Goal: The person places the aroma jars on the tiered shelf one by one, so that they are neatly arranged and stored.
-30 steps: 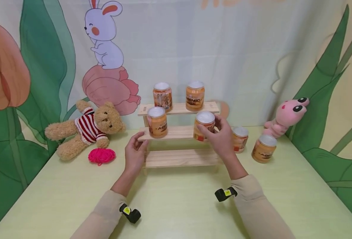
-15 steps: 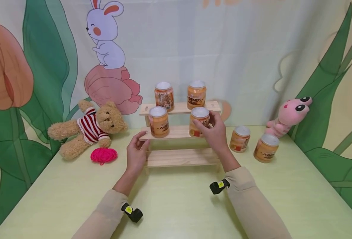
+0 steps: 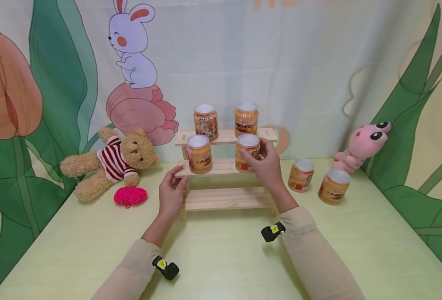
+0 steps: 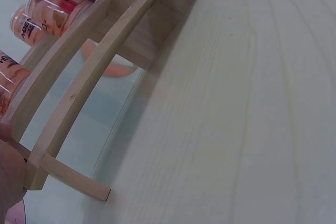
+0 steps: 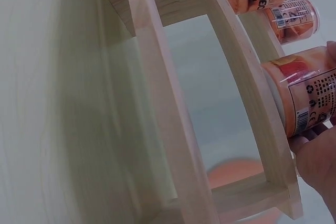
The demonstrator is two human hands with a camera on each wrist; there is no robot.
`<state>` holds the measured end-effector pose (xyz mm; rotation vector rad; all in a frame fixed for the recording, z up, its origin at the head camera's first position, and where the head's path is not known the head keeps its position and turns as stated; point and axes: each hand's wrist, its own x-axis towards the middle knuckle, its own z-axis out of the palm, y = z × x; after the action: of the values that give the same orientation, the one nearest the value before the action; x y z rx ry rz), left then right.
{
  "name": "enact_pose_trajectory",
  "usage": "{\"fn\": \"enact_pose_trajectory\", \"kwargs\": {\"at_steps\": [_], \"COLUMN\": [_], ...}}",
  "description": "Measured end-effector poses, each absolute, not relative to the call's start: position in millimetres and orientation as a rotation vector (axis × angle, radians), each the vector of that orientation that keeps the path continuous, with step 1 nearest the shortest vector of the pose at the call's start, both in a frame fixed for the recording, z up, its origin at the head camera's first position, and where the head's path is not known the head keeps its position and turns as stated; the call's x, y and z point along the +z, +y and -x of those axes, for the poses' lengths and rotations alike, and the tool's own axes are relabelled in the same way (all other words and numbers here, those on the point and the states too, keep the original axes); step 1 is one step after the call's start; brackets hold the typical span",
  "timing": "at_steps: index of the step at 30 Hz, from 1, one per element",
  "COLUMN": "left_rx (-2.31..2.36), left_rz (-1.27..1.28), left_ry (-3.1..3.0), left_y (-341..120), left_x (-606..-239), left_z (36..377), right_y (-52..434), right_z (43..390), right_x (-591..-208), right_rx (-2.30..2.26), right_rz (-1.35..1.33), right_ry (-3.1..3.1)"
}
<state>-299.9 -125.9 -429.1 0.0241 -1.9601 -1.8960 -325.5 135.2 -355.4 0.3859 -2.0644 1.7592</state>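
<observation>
A three-tier wooden shelf [image 3: 228, 198] stands on the table. My right hand [image 3: 267, 164] grips an orange-labelled can [image 3: 243, 160] with a silver lid, upright at the right part of the middle tier. In the right wrist view the base of this can [image 5: 304, 90] is at the middle board, touching or nearly so. With my left hand [image 3: 170, 193] I hold the left end of the middle tier, thumb at its front edge. A similar can [image 3: 200, 158] stands on that tier at the left. On the top tier are two more, a left can [image 3: 206, 123] and a right can [image 3: 246, 121].
Right of the shelf, a can [image 3: 301, 177] and another can [image 3: 333, 189] stand on the table [image 3: 221, 258]. A pink plush toy [image 3: 363, 146] sits behind them. At the left lie a teddy bear [image 3: 112, 160] and a bundle of pink yarn [image 3: 130, 196].
My right hand has moved left with its can along the middle tier, closer to the can at the left. My left hand has stayed on the shelf end.
</observation>
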Motion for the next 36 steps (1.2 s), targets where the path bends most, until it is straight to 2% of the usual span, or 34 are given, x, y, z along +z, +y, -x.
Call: {"fn": "enact_pose_trajectory", "kwargs": {"at_steps": [8, 15, 25, 31, 36], "left_rx": [-1.907, -1.925, -1.905, -1.931, -1.923], "left_rz": [-0.026, -0.034, -0.044, -0.031, -0.01], "left_ry": [-1.944, -1.943, -1.923, -1.928, -1.957], "left_y": [-125.0, -126.2, -126.8, -127.9, -123.1], "left_x": [-428.5, -431.2, -431.4, -430.4, -414.1], "left_z": [299.9, 302.9, 301.2, 299.0, 287.7], "right_y": [142.2, 160.1, 189.1, 212.5, 236.5], "right_z": [342.1, 334.1, 320.2, 317.4, 316.0], "right_x": [-371.1, -366.3, -360.9, -361.1, -363.1], "right_rx": [1.83, 1.872, 1.703, 1.605, 1.54], "right_rz": [-0.419, -0.464, -0.431, -0.356, -0.234], "right_ry": [-2.051, -2.046, -2.028, -2.04, -2.02]}}
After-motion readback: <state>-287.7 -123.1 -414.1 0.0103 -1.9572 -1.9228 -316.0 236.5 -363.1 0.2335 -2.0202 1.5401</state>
